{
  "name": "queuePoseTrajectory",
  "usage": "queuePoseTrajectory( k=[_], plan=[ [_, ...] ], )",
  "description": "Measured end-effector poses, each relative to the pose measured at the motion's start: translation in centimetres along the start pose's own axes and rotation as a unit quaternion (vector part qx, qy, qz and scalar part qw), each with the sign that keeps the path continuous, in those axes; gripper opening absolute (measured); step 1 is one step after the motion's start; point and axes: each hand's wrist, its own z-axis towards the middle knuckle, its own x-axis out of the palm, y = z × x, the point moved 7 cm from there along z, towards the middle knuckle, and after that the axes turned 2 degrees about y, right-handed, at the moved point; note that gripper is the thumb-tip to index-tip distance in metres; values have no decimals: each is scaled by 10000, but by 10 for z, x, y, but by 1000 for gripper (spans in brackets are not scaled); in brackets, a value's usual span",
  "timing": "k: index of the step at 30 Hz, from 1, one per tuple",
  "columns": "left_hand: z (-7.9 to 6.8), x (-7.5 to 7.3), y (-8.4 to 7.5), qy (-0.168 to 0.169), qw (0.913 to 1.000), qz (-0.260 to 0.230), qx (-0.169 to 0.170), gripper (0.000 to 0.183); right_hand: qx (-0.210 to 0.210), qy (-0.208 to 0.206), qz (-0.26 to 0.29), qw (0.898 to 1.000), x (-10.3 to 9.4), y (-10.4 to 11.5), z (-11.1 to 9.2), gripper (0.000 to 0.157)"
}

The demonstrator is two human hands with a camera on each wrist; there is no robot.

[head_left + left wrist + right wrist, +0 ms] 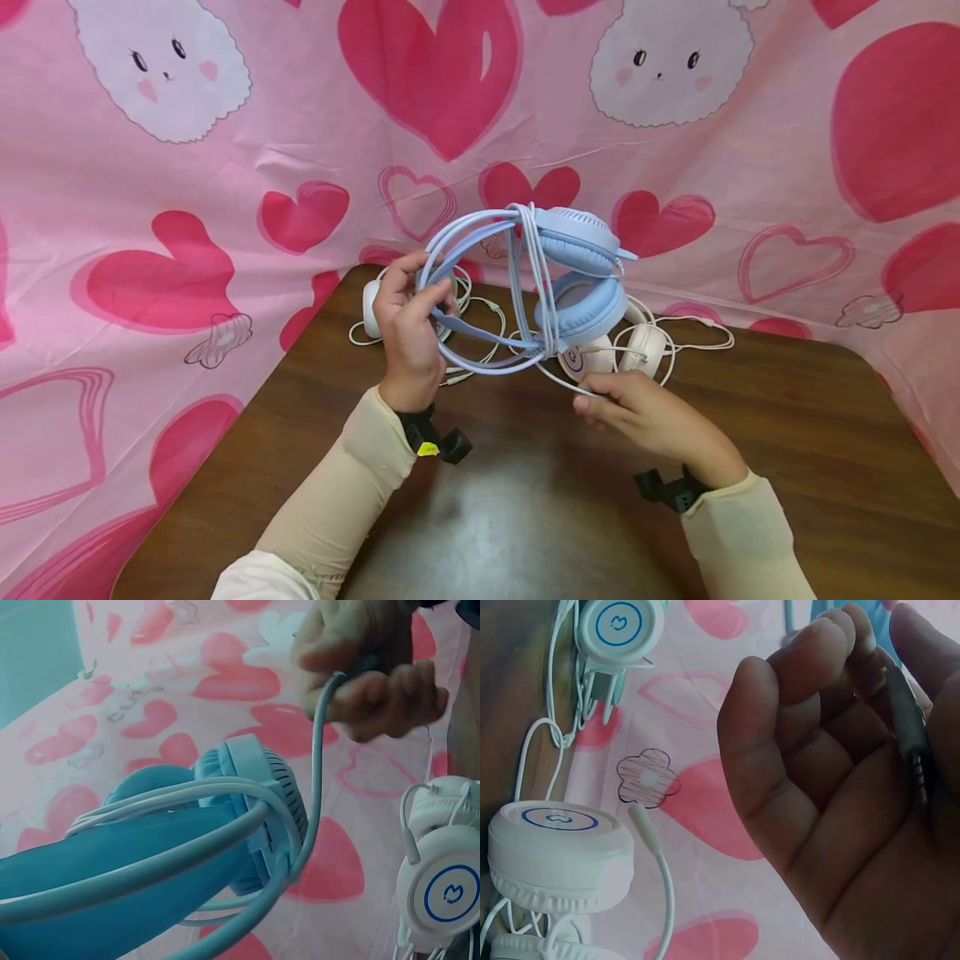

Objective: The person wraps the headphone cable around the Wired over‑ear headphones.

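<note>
Light blue headphones (576, 242) are held up over the table, with my left hand (411, 333) gripping the headband between thumb and fingers. Their cable (546, 292) is wound several times around the headband's arms beside the ear cups. A free length runs down to my right hand (652, 412), which pinches its end. In the right wrist view, a slim audio plug (909, 727) with a metal tip lies between thumb and curled fingers. The left wrist view shows the cord (316, 765) rising from the ear cup to the right hand (367, 671).
Behind the blue pair, white headphones (643, 348) with a cord lie on the brown wooden table (495, 517). More white headphones (371, 308) and their cables (487, 321) lie at the back left. A pink heart-patterned cloth (300, 125) hangs around the table's back and sides.
</note>
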Motion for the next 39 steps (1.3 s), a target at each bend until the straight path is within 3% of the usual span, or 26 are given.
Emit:
queuePoseTrajectory(
  k=[5,12,16,24,29,39],
  plan=[
    [-1,2,0,179,9992,355,55,16,49,-205,-336,9992,-7,1,-4,11],
    [-2,11,4,590,9970,489,-83,25,109,-389,-678,9969,-13,7,-7,14],
    [-5,13,7,800,9941,717,-158,24,80,-375,-806,9960,-12,8,-7,5],
    [-9,16,13,1186,9859,1134,-321,20,163,-600,-567,9965,-14,12,-8,10],
    [-12,19,16,1407,9772,1501,-530,19,149,-728,-376,9965,-14,14,-9,9],
    [-24,32,27,2113,9506,2085,-906,18,94,-862,-196,9960,-14,20,-8,11]
  ],
)
